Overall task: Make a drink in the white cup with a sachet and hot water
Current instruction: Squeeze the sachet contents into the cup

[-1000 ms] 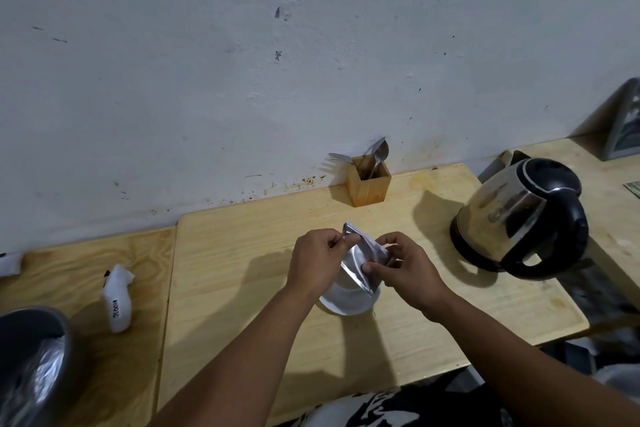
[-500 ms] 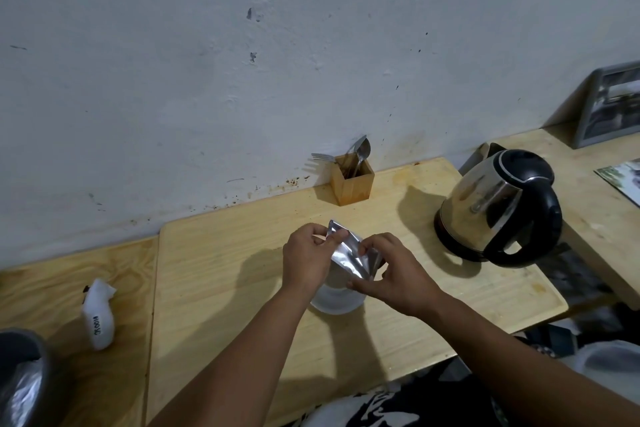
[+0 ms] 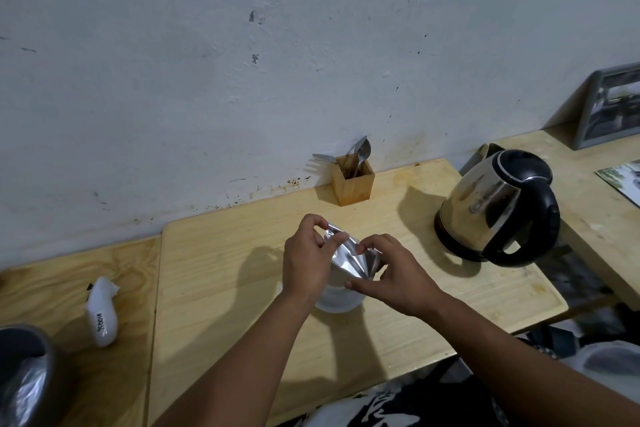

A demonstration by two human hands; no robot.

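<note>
both hands, left (image 3: pixel 304 260) and right (image 3: pixel 398 274), pinch the sachet (image 3: pixel 349 258) above the cup (image 3: pixel 337 300).

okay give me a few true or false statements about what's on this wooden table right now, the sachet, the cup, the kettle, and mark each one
1. Both hands, left hand and right hand, pinch the silver sachet. True.
2. The sachet is held above the white cup. True.
3. The kettle is being tipped over the cup. False: it stands on the table, to the right, untouched.
4. The wooden holder by the wall is empty. False: a fork and spoon stand in it.
5. A spoon is in the cup. False: none shows there.
</note>
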